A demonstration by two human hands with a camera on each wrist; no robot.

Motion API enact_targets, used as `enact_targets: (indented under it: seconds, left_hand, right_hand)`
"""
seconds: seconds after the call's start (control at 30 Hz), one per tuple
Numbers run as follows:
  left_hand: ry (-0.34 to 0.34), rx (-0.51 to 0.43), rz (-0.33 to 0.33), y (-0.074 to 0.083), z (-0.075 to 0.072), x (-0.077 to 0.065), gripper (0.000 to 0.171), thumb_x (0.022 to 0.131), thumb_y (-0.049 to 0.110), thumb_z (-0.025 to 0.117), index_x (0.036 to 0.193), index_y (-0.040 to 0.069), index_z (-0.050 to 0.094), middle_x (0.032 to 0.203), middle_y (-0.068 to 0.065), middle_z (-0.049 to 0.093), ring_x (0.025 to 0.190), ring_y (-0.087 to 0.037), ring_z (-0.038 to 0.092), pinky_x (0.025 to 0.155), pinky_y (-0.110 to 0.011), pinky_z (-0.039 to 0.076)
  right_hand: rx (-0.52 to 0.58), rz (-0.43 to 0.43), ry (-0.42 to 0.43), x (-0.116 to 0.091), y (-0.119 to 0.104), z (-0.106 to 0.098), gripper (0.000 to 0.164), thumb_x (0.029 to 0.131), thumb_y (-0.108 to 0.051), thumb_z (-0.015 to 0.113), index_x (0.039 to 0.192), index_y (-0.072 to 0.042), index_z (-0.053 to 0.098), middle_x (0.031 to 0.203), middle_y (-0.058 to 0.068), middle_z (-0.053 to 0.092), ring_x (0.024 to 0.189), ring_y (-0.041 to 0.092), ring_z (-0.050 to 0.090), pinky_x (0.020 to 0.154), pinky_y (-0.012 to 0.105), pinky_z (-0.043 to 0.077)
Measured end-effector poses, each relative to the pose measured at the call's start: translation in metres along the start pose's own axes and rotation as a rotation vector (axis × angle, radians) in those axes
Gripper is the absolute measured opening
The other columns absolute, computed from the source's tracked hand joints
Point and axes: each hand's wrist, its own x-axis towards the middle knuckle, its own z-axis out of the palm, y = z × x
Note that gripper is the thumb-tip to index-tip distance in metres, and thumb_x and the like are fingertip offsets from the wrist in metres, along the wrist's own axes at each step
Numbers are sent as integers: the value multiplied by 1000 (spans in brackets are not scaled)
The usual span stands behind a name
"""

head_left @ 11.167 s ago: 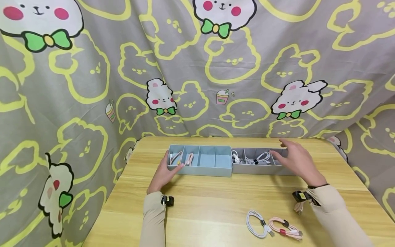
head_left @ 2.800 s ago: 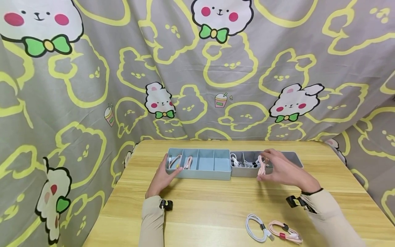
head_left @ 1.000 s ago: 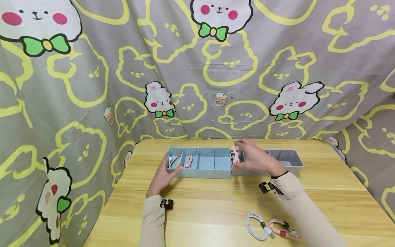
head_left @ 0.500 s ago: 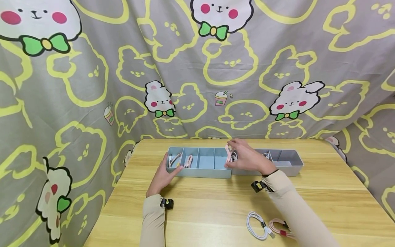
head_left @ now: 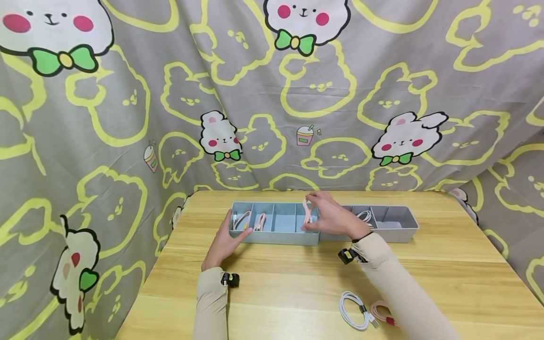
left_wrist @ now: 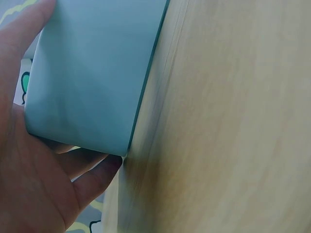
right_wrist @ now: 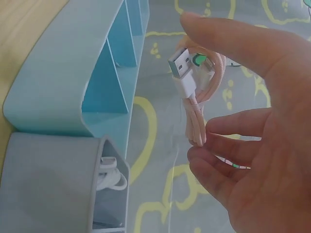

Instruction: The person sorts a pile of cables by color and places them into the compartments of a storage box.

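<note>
My right hand (head_left: 333, 217) pinches a coiled pink USB cable (head_left: 308, 211) above the rightmost compartment of the light-blue divided storage box (head_left: 276, 237). In the right wrist view the cable's white USB plug (right_wrist: 181, 73) points up, between thumb and fingertips. My left hand (head_left: 223, 241) grips the left end of the blue box, thumb at the front wall and fingers round the end wall (left_wrist: 92, 73). Pink cables (head_left: 261, 221) lie in its two left compartments. Its third compartment holds nothing.
A grey divided box (head_left: 382, 235) adjoins the blue one on the right, with white cables (right_wrist: 111, 177) inside. Nearer on the wooden table (head_left: 272, 293) lie a coiled white cable (head_left: 353, 310) and a pink cable (head_left: 382, 315) partly behind the right sleeve. A patterned curtain (head_left: 255, 94) hangs behind.
My right hand has taken the pink cable from the table's right side and carried it leftward over the grey box to the blue box. The left hand keeps its grip.
</note>
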Motion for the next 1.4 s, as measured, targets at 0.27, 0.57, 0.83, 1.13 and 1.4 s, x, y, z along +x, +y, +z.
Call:
enact_targets:
  seconds: [0.27, 0.57, 0.83, 1.13, 1.4]
  left_hand:
    - [4, 1, -1, 0, 0, 1, 119, 84, 77, 67, 169, 22, 3, 175, -17, 13, 159, -43, 19, 125, -68, 22]
    - [4, -1, -8, 0, 0, 0, 119, 83, 77, 67, 169, 25, 3, 175, -16, 13, 159, -44, 20, 125, -69, 24]
    - [10, -4, -9, 0, 0, 0, 119, 83, 78, 68, 169, 25, 5, 175, -15, 13, 159, -43, 20, 124, -70, 24]
    - [16, -6, 5, 2, 0, 0, 115, 85, 71, 71, 168, 28, 4, 174, -16, 16, 159, -42, 21, 126, -66, 23]
    - [12, 1, 1, 2, 0, 0, 117, 84, 73, 70, 168, 28, 4, 175, -15, 15, 160, -41, 20, 126, -66, 23]
  right_hand:
    - [8, -2, -20, 8, -5, 4, 93, 81, -42, 88, 152, 3, 47, 153, 20, 49, 145, 39, 41, 114, 55, 46]
    - [4, -30, -29, 15, -11, 10, 95, 82, -44, 87, 152, 5, 45, 153, 21, 47, 143, 38, 44, 112, 54, 48]
    - [9, -41, -40, 21, -14, 16, 95, 83, -45, 86, 153, 3, 45, 158, 21, 44, 147, 40, 40, 112, 56, 47]
    - [-8, -55, -28, 29, -18, 24, 92, 84, -46, 85, 153, -1, 47, 153, 19, 50, 140, 38, 46, 109, 54, 50]
    - [3, -52, -33, 36, -21, 33, 93, 83, -46, 86, 154, -3, 46, 152, 19, 52, 131, 36, 52, 111, 55, 49]
